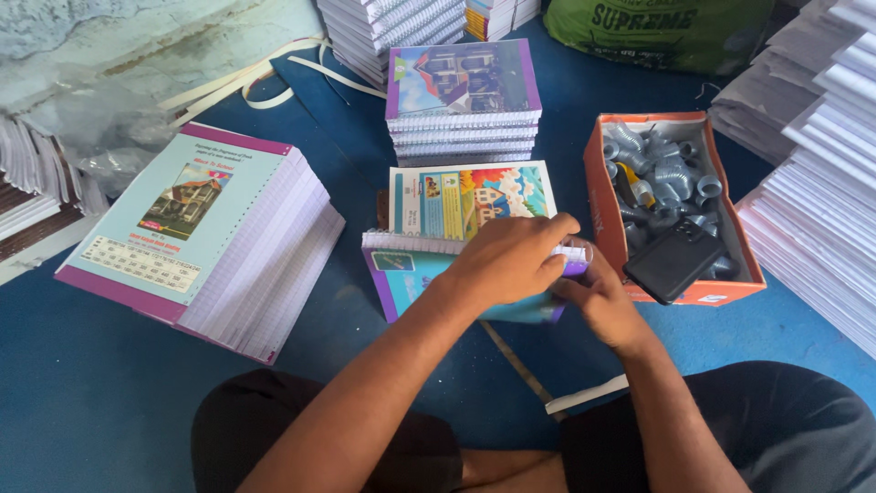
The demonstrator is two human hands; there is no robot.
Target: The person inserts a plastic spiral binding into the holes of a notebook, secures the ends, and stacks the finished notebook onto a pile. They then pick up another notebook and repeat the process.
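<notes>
The left hand (pixel 511 258) lies palm down with its fingers curled together over the right end of the white spiral binding (pixel 429 243), pressing on the notebook (pixel 411 274). The right hand (pixel 598 301) comes in from below at the same end, fingertips closed on the notebook's purple corner beside the coil. The notebook lies flat on the blue floor covering (pixel 91 402), straight ahead of the person's crossed legs, with another colourful cover (pixel 465 196) opened or lying just behind its spine.

To the right, almost touching the right hand, stands an orange cardboard box (pixel 598 196) of grey spiral coils (pixel 657 169), with a dark phone (pixel 673 260) resting on its near rim. Behind it all sits a square stack of 5 or so bound notebooks (pixel 461 110), glossy covers and ridged white edges. To the left, well apart, a thick unbound stack of sheets (pixel 196 233) leans fanned. Tall white paper stacks (pixel 821 183) wall the right edge. Bare floor lies open near left.
</notes>
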